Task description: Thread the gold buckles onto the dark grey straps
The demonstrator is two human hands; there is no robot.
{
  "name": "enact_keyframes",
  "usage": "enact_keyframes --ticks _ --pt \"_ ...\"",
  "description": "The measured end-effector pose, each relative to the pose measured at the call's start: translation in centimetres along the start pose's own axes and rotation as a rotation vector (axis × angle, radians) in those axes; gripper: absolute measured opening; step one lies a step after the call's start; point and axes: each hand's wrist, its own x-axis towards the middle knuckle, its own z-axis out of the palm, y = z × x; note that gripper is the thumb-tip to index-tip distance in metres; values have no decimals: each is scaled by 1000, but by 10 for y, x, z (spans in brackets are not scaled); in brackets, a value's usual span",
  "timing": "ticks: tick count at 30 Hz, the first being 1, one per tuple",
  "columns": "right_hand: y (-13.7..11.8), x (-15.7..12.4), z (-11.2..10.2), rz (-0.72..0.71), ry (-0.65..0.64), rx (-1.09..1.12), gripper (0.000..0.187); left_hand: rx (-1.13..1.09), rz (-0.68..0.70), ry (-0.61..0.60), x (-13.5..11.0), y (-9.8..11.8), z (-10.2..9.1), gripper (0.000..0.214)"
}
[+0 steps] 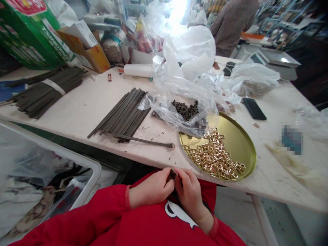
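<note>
My left hand (155, 186) and my right hand (189, 191) meet low in front of my body, fingers pinched together. Between the fingertips is a small dark end of what looks like a strap (172, 174); most of it is hidden by the hands. On the table beyond lies a bundle of dark brown flat straps (125, 112). One single strap (146, 140) lies across its near end, with a buckle (171, 145) at its tip. To the right, a round gold tray (237, 136) holds many small gold buckles (215, 159). Small dark loops (186, 110) sit in a clear plastic bag (169, 118).
A second strap bundle (48, 90), banded in white, lies at the left. Behind stand a yellow carton (96, 58), a green box (30, 37) and a white roll (138, 70). A black phone (254, 108) lies at the right. A white bin (96, 171) is below left. Another person (232, 27) is at the back.
</note>
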Motion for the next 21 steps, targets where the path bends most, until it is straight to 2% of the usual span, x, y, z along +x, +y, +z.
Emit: enact_keyframes --ticks 4,8,15,21 --pt "-2 -3 -2 17 -7 28 31 2 38 -48 -3 5 -2 21" --pt "-5 -7 -3 24 -12 53 28 36 41 -69 -4 0 0 19" --pt "-6 -11 -3 -1 -21 110 32 -3 42 -31 -3 -8 8 17" --pt "0 -14 3 3 -27 90 37 -1 5 1 3 -10 5 23"
